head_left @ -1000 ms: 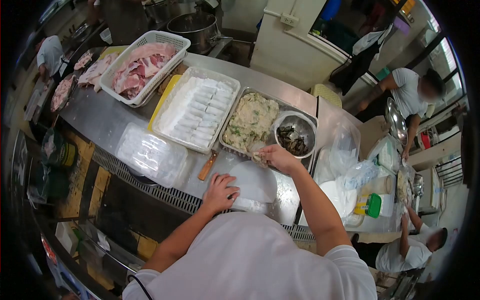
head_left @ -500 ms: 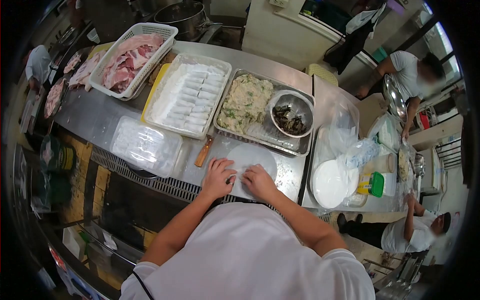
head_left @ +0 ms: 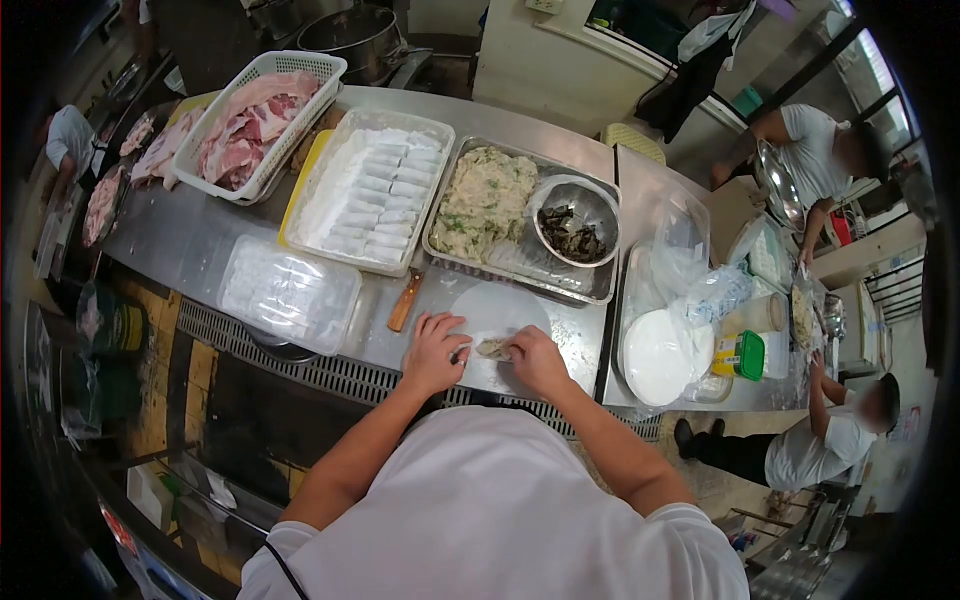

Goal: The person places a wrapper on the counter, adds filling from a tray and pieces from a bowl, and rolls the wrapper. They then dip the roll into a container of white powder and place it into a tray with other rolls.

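- Right hand (head_left: 540,362) fingertips meet the filling lump (head_left: 492,348); pinched or pressed, can't tell!
- Left hand (head_left: 435,355) fans loosely over the wrapper (head_left: 500,308), lump between both hands.
- Bare counter (head_left: 578,345) opens rightward; steel tray (head_left: 520,275) rim bounds the far side.

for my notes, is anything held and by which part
Right hand touches the filling's right end; a hold there, or by the left hand, isn't clear.

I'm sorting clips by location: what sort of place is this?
Probably a commercial kitchen: raw meat in a perforated basket, white rolls lined up in rows, and a large metal pot beyond the steel counter.
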`<state>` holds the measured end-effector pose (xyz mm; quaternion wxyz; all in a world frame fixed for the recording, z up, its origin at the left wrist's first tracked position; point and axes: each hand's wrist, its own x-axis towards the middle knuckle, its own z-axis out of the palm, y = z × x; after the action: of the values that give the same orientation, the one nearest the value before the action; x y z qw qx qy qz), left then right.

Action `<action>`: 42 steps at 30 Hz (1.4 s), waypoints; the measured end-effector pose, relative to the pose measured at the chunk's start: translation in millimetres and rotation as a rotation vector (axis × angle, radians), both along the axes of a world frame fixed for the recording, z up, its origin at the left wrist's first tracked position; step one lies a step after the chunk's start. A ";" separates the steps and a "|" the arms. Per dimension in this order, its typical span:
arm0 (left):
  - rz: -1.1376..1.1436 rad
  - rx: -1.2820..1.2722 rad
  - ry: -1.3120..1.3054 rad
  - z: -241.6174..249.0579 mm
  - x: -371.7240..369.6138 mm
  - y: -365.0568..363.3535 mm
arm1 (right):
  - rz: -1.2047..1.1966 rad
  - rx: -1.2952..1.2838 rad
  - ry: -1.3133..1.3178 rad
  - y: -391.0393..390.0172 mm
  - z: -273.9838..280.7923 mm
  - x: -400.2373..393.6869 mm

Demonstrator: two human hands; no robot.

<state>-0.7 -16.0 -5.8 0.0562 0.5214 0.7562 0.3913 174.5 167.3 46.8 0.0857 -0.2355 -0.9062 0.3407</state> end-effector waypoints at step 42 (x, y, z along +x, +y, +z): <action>0.044 -0.066 0.006 9.1 0.7 6.3 | 0.027 0.347 -0.682 249.0 43.9 -122.7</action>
<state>0.0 -9.7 3.2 0.0623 0.5036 0.7803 0.3656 51.8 416.4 90.7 -0.1864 -0.3055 -0.9299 0.0853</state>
